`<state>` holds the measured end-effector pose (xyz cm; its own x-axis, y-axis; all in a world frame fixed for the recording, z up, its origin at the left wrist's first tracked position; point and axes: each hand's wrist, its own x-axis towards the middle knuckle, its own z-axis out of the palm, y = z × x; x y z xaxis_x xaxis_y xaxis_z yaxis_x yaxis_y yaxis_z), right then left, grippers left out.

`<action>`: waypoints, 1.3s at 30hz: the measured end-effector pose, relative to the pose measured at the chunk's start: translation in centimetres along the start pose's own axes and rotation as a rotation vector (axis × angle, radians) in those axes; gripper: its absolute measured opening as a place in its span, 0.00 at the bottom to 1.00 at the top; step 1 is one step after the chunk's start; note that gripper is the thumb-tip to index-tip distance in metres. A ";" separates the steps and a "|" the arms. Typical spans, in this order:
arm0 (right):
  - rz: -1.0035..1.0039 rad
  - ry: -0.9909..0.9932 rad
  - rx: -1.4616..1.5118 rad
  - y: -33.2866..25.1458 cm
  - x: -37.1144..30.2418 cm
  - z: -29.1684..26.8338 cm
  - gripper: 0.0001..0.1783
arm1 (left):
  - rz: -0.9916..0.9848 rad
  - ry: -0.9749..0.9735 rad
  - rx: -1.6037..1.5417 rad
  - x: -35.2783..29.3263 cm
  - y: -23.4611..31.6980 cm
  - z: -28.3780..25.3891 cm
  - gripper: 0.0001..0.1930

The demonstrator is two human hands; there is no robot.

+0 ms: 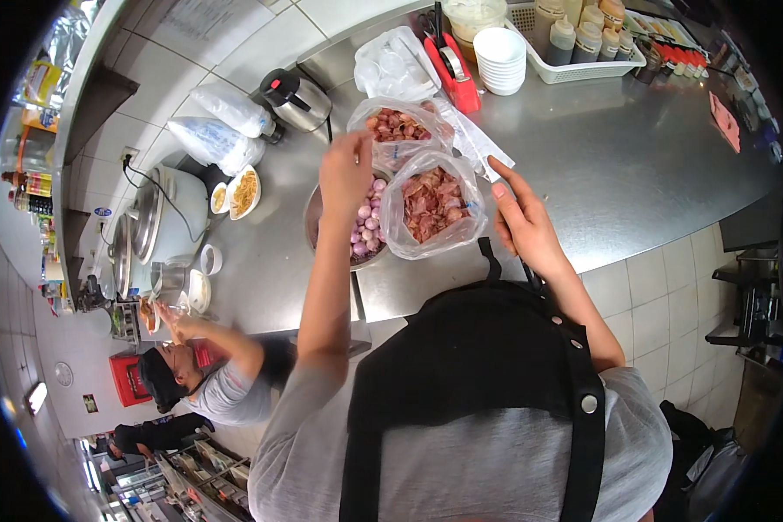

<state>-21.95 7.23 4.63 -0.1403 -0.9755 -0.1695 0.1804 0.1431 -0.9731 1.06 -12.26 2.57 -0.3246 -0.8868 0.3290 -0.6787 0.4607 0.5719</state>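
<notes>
My left hand (346,172) is raised over the left side of a metal bowl (311,217) of peeled purple shallots (368,224). Its fingers are curled, and whatever they may hold is hidden. Beside it, a clear plastic bag (372,106) contains unpeeled reddish shallots (398,125). Nearer to me, a second open plastic bag (394,228) is filled with loose shallot skins (433,204). To the right of that bag, my right hand (531,228) grips what looks like a small knife, its pale blade (493,173) showing between thumb and forefinger. Most of the handle is hidden.
Along the back of the steel counter (583,157) stand a red tape dispenser (452,74), stacked white bowls (501,61), a basket (574,71) of sauce bottles and a steel jug (297,97). A rice cooker (170,213) is left. Another person (209,374) works at the left end.
</notes>
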 end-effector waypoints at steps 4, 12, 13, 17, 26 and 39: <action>-0.028 -0.037 0.020 0.8 0.0 0.1 0.29 | 0.197 0.029 0.087 5.0 -2.3 3.3 0.12; 0.000 -0.070 0.013 1.8 -0.6 -0.4 0.29 | 0.182 -0.428 -0.004 5.0 -4.4 7.4 0.14; -0.007 -0.071 0.005 1.9 -0.6 -0.3 0.29 | 0.177 -0.424 -0.002 4.9 -5.0 7.4 0.14; 0.012 -0.053 0.017 1.7 -0.4 -0.2 0.28 | 0.084 -0.320 -0.044 4.9 -5.6 8.1 0.18; -0.004 -0.071 0.007 2.0 -0.4 0.1 0.28 | 0.013 -0.303 -0.048 5.2 -6.0 9.5 0.18; -0.020 -0.008 0.011 1.7 0.1 -0.7 0.29 | -0.118 0.099 -1.004 -1.6 6.0 -1.0 0.17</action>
<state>-22.30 7.54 2.82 -0.1364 -0.9794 -0.1488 0.1883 0.1218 -0.9745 -1.81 -7.99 6.25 -0.2046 -0.9424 0.2646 0.1790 0.2298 0.9566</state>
